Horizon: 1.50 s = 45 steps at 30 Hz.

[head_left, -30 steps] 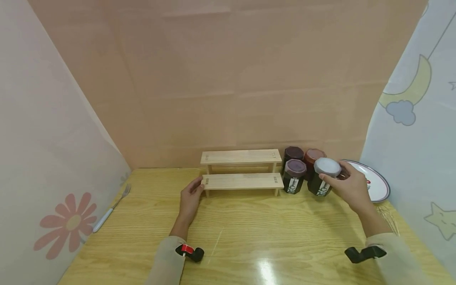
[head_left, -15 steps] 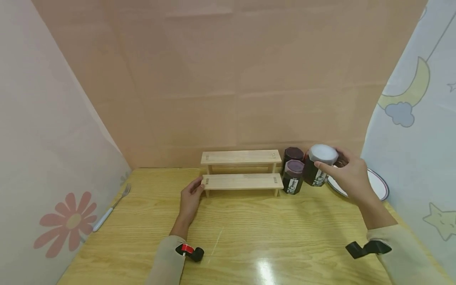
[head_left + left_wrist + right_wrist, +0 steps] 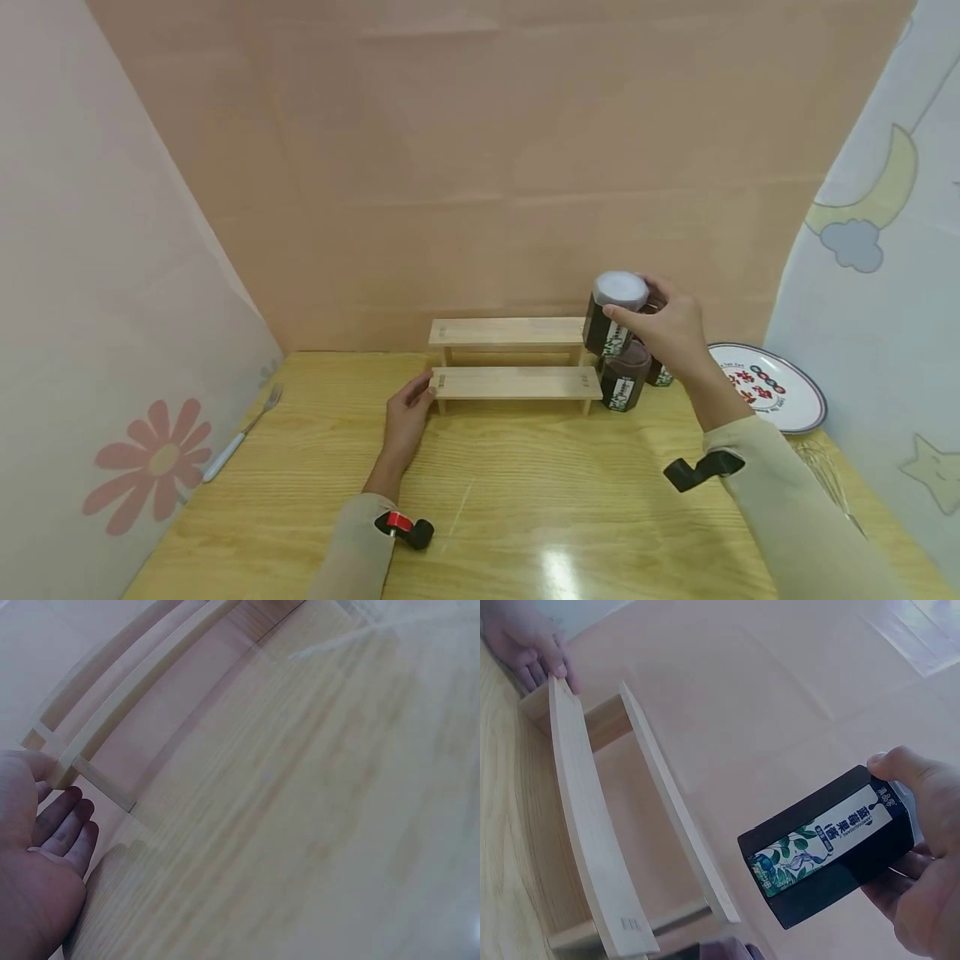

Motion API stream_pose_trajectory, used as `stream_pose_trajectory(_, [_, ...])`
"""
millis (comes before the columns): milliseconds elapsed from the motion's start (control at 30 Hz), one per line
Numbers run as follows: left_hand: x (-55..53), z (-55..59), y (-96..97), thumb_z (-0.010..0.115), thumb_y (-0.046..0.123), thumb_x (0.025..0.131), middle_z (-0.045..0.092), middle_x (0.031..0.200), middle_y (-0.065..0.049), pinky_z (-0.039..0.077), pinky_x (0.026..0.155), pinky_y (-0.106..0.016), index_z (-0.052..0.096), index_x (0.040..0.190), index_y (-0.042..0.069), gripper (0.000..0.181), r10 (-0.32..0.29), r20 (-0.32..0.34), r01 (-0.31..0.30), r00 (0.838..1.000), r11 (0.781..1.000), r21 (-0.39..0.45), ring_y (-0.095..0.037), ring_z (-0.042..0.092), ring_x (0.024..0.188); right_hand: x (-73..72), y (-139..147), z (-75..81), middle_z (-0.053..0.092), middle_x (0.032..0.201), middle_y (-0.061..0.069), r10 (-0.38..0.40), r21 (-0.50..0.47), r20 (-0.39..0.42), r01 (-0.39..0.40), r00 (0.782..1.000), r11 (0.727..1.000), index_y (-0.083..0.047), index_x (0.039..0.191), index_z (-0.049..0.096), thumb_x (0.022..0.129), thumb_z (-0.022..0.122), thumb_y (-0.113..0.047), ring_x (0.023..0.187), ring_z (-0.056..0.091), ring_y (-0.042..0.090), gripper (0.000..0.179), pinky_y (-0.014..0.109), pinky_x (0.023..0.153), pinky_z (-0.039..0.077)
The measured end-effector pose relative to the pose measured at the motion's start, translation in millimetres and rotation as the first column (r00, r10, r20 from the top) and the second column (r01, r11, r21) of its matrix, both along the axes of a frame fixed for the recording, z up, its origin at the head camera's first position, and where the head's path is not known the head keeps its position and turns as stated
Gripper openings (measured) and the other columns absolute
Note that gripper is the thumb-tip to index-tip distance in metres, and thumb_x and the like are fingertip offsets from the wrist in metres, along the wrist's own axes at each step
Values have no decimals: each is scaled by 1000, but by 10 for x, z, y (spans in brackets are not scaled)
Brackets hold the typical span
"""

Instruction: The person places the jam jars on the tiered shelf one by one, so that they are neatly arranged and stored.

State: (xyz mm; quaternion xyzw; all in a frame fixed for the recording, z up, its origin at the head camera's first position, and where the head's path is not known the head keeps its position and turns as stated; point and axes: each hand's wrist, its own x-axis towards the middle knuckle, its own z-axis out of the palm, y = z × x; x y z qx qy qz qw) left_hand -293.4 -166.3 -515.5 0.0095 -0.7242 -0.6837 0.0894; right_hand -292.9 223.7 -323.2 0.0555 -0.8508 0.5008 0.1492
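Note:
My right hand [image 3: 667, 329] grips a dark jar [image 3: 598, 325] with a pale lid, holding it in the air by its lid end. The jar overlaps the right end of the upper tier in the head view; the right wrist view shows its blueberry label [image 3: 821, 847]. A two-tier wooden shelf [image 3: 513, 382] stands at the back of the table. At the lower tier's left end, my left hand [image 3: 408, 417] pinches the board, thumb against its edge. Below the raised jar stands a purple-lidded jar [image 3: 622, 387], and another jar [image 3: 662, 373] is mostly hidden behind my right hand.
An oval white plate [image 3: 798, 396] with red print lies at the right, a wire whisk [image 3: 821, 475] in front of it. A fork [image 3: 243, 433] lies at the left. Cloth walls enclose the wooden table [image 3: 525, 483] at the back and sides.
My right hand has lifted the pale-lidded jar from among the other jars and carried it left and up, toward the upper tier. The left hand stays at the shelf's end.

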Motion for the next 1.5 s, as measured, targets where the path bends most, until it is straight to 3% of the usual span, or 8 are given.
stream_pose_trajectory(67, [-6,6,7,62,23,105,56,152,-10,50,99,-11,60,144,14,40,-1,-1,1,1000,1000,3,-27,54,139,-44,-97,2,60,147,19,8,10,-18,-8,1000,1000,-12,153,49,89,81,-41,132,61,36,77,33,104,51])
stream_pose_trajectory(233, [7,16,20,62,23,105,56,152,-11,50,103,-14,60,145,13,41,-4,2,4,1000,1000,8,-28,53,140,-182,-349,-62,63,143,18,63,-25,-29,-64,998,998,-11,148,54,88,83,-37,129,63,35,72,22,96,53])
stream_pose_trajectory(300, [18,10,28,61,22,105,56,152,-11,51,103,-15,60,144,13,40,-2,-2,2,1000,1000,6,-28,54,140,-248,-453,-101,63,142,19,80,-39,-18,-81,997,996,-11,147,54,88,84,-36,129,63,34,71,25,91,58])
stream_pose_trajectory(400, [23,5,42,62,19,105,57,151,-12,51,100,-12,61,143,12,39,7,-17,-7,1000,1000,3,-28,54,140,-327,-616,-131,63,142,19,82,-48,-1,-82,997,995,-10,146,55,87,84,-35,127,63,34,71,44,97,60])
stream_pose_trajectory(533, [16,12,50,62,18,105,59,149,-12,51,97,-10,63,142,12,38,22,-20,-22,1000,1000,1,-28,56,138,-425,-832,-150,65,138,19,94,-66,-13,-95,995,993,-9,142,58,86,86,-32,124,65,35,67,52,99,59])
stream_pose_trajectory(833, [28,26,45,63,19,104,60,148,-10,52,102,-17,63,141,14,37,42,1,-42,999,999,-8,-26,57,137,-629,-1265,-218,67,132,17,104,-135,-23,-106,994,985,-8,139,59,84,86,-29,121,65,33,65,50,101,58])
stream_pose_trajectory(1000, [13,13,66,64,20,104,60,149,-10,52,103,-17,63,141,13,38,36,-19,-36,999,999,-2,-27,57,137,-708,-1460,-236,67,134,17,93,-171,-18,-94,996,981,-6,139,59,84,86,-30,124,65,33,66,51,104,57])
stream_pose_trajectory(1500, [46,27,125,64,16,104,60,149,-10,52,100,-14,64,140,13,37,17,-24,-17,1000,1000,19,-27,57,137,-754,-1718,-265,67,135,15,79,-158,6,-77,997,984,-9,138,59,84,87,-32,125,65,32,65,52,104,57])
